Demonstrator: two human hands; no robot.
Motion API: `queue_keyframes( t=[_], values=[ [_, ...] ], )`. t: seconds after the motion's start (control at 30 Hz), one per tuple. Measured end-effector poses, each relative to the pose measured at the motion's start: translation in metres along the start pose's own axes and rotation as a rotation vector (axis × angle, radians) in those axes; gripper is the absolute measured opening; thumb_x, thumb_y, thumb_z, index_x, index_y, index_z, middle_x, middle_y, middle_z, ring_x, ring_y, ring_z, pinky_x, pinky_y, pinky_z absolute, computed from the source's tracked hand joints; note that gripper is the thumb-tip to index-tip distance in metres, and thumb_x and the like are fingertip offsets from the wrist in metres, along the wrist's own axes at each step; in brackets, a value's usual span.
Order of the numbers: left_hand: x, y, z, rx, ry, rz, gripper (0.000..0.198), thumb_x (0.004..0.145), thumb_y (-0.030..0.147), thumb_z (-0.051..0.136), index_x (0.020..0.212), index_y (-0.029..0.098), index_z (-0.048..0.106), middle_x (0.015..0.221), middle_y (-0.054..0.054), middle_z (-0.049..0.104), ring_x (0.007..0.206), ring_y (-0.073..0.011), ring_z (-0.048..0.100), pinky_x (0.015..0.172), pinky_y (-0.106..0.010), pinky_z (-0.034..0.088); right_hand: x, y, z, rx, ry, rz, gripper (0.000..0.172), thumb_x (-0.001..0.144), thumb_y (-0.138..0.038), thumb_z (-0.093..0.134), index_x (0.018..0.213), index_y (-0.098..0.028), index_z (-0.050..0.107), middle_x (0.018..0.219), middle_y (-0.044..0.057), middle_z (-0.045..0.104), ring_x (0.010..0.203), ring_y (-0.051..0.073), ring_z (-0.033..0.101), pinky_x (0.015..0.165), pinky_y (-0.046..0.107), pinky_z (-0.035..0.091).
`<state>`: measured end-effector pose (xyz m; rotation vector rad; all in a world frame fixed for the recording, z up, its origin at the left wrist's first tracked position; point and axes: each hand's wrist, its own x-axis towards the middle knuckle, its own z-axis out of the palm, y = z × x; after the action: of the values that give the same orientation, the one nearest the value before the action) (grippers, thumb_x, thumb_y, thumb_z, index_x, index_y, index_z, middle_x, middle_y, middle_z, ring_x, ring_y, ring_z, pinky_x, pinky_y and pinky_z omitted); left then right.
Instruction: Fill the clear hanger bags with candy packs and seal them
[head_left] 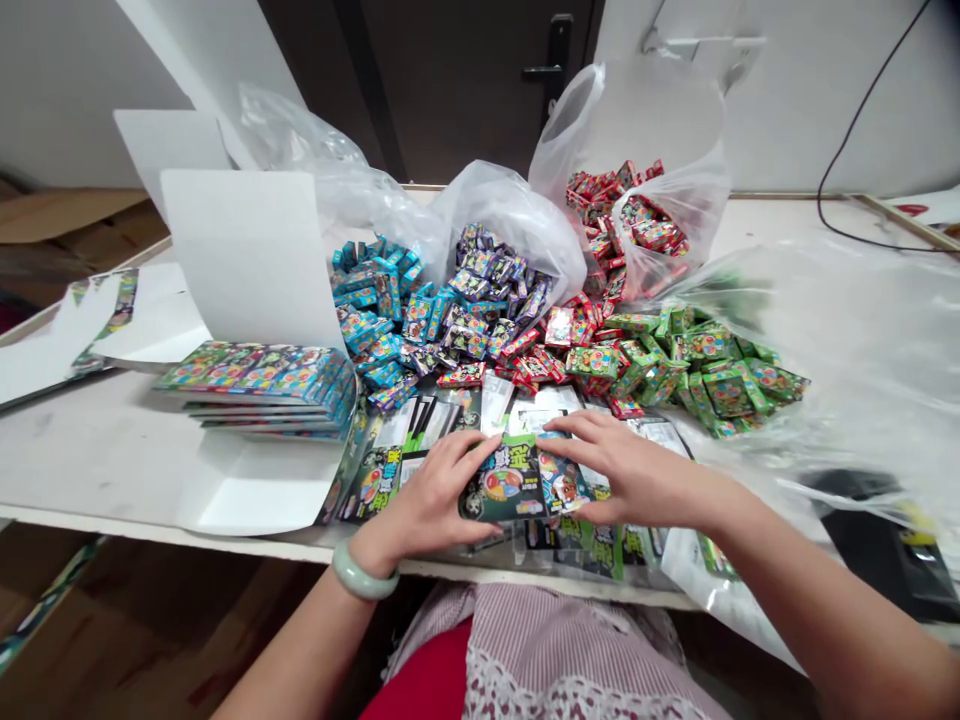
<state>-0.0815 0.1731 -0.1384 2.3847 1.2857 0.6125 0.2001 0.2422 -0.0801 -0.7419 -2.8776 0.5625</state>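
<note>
My left hand [442, 490], with a pale green bangle at the wrist, grips the left end of a dark printed box [510, 485] with green lettering and a colour wheel. At its right end my right hand [630, 465] has thumb and fingers closed around the blue-printed part. The box is held just over a layer of similar dark printed packets [375, 475] along the table's front. Behind my hands lie heaps of small printed boxes: blue ones [375, 320], purple ones [480, 290], red ones [540, 360] and green ones [712, 365].
On the left, an open white carton [247, 250] has a stack of colourful printed card [255, 370] in it. Clear plastic bags [510, 205] surround the heaps at the back. A black object [877, 540] lies at the right. A dark cable [821, 180] hangs over the back right corner.
</note>
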Motion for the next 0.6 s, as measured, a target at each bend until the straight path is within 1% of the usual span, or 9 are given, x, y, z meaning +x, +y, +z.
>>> queue_keyframes(
  t=[0.13,0.2,0.3,0.33,0.37,0.43,0.5,0.53,0.6],
  values=[
    [0.006,0.003,0.001,-0.036,0.024,-0.036,0.095,0.069,0.042,0.078,0.148,0.026,0.027,0.135,-0.013,0.043,0.124,-0.0334,0.044,0.104,-0.052,0.041,0.008,0.003,-0.001,0.034,0.044,0.044,0.065,0.07,-0.026,0.077,0.131,-0.026,0.054,0.137,0.011,0.051,0.122,0.031,0.049,0.101,0.048,0.043],
    [0.009,0.003,0.002,-0.036,0.038,-0.048,0.095,0.068,0.042,0.079,0.147,0.026,0.028,0.133,-0.013,0.044,0.123,-0.0333,0.045,0.103,-0.052,0.041,0.011,0.005,0.0,0.063,0.075,0.051,0.069,0.067,-0.028,0.081,0.13,-0.026,0.055,0.136,0.011,0.052,0.122,0.031,0.05,0.102,0.047,0.044],
    [0.009,0.003,0.004,-0.019,0.067,-0.076,0.095,0.068,0.042,0.079,0.146,0.025,0.029,0.131,-0.013,0.045,0.122,-0.0331,0.045,0.103,-0.052,0.041,0.012,0.004,0.004,0.192,0.089,0.054,0.081,0.067,-0.036,0.082,0.138,-0.027,0.044,0.145,0.011,0.043,0.132,0.029,0.043,0.107,0.044,0.041],
    [0.008,0.004,0.005,-0.012,0.082,-0.091,0.094,0.068,0.042,0.079,0.146,0.024,0.029,0.131,-0.013,0.044,0.122,-0.0331,0.044,0.103,-0.052,0.041,0.011,0.002,0.007,0.235,0.115,0.081,0.078,0.071,-0.038,0.079,0.139,-0.028,0.043,0.148,0.01,0.039,0.135,0.028,0.04,0.109,0.045,0.039],
    [0.007,0.005,0.007,-0.004,0.099,-0.107,0.093,0.068,0.042,0.079,0.145,0.023,0.03,0.131,-0.013,0.044,0.123,-0.0332,0.044,0.104,-0.052,0.04,0.009,0.0,0.011,0.267,0.158,0.123,0.071,0.075,-0.039,0.076,0.137,-0.029,0.044,0.15,0.01,0.037,0.137,0.028,0.037,0.11,0.046,0.038],
    [0.005,0.008,0.009,0.018,0.148,-0.141,0.091,0.068,0.038,0.08,0.143,0.021,0.031,0.13,-0.015,0.043,0.123,-0.0338,0.043,0.104,-0.052,0.04,0.006,-0.008,0.024,0.305,0.269,0.234,0.053,0.08,-0.039,0.071,0.128,-0.03,0.052,0.149,0.009,0.036,0.138,0.028,0.035,0.111,0.05,0.035],
    [0.004,0.013,0.01,0.03,0.201,-0.176,0.09,0.066,0.035,0.08,0.141,0.019,0.032,0.128,-0.015,0.043,0.122,-0.0342,0.044,0.102,-0.053,0.041,0.004,-0.016,0.039,0.368,0.357,0.335,0.045,0.081,-0.038,0.069,0.123,-0.03,0.056,0.149,0.01,0.035,0.137,0.03,0.035,0.109,0.052,0.036],
    [0.005,0.016,0.01,0.021,0.223,-0.187,0.09,0.065,0.036,0.081,0.14,0.019,0.033,0.127,-0.016,0.043,0.121,-0.0347,0.044,0.102,-0.054,0.041,0.004,-0.019,0.047,0.442,0.381,0.372,0.045,0.081,-0.039,0.069,0.123,-0.03,0.056,0.148,0.01,0.036,0.136,0.03,0.037,0.106,0.05,0.039],
    [0.009,0.023,0.01,-0.046,0.254,-0.191,0.09,0.063,0.04,0.082,0.137,0.019,0.036,0.127,-0.015,0.045,0.121,-0.0347,0.044,0.101,-0.054,0.041,0.005,-0.023,0.058,0.664,0.408,0.424,0.043,0.083,-0.037,0.064,0.124,-0.029,0.052,0.136,0.011,0.05,0.123,0.027,0.052,0.095,0.044,0.05]
  ],
)
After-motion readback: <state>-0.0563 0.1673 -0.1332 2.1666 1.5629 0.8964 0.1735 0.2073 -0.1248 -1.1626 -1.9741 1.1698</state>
